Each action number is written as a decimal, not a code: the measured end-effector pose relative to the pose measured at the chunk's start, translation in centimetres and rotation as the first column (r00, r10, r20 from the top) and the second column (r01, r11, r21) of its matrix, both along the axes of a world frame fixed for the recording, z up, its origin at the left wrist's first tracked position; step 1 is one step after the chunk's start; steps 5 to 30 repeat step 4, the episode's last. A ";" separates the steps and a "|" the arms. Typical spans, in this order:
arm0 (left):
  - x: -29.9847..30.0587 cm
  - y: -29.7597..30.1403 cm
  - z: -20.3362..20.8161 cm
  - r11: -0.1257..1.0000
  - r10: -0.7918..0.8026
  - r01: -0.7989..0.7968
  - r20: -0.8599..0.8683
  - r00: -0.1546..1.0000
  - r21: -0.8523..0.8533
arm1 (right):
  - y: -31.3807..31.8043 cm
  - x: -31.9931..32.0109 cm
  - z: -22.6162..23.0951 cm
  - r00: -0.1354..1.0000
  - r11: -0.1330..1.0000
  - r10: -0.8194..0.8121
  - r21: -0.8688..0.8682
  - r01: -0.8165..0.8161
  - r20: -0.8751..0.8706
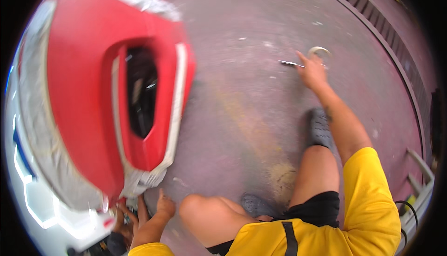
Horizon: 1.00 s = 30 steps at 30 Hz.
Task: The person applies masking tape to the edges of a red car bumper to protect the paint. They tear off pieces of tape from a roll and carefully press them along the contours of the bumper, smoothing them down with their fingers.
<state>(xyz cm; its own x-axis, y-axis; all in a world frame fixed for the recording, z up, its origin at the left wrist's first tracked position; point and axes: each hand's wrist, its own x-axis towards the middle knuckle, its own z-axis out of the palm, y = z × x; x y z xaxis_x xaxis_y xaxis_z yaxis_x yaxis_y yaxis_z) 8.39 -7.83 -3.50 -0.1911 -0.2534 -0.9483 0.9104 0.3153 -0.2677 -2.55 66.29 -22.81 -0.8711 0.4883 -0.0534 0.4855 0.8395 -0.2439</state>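
Observation:
My right hand reaches down toward the floor with its index finger stretched out and its fingers apart. A roll of pale masking tape lies at its fingertips, partly covered by them. Beside the index finger is a thin silvery tool, its right end hidden by the hand; its exact kind is unclear. My left hand is low beside my left knee, index finger raised and the other fingers loosely bent, with nothing visible in it. It is just below the red car bumper, whose edges carry masking tape and paper.
A dark opening sits in the bumper. Another person's hand is close to my left forearm at the lower left. A floor grate curves along the upper right. A pale plastic seat or stand is at the right edge.

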 end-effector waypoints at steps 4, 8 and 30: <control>9.5 -1.8 0.5 0.882 0.394 -0.357 -0.065 0.917 0.307 | 0.2 -4.0 -1.6 0.975 0.987 0.152 0.024 -0.157 0.162; 9.5 -1.8 0.5 0.882 0.394 -0.357 -0.065 0.917 0.307 | 0.2 -4.0 -1.6 0.975 0.987 0.152 0.024 -0.157 0.162; 9.5 -1.8 0.5 0.882 0.394 -0.357 -0.065 0.917 0.307 | 0.2 -4.0 -1.6 0.975 0.987 0.152 0.024 -0.157 0.162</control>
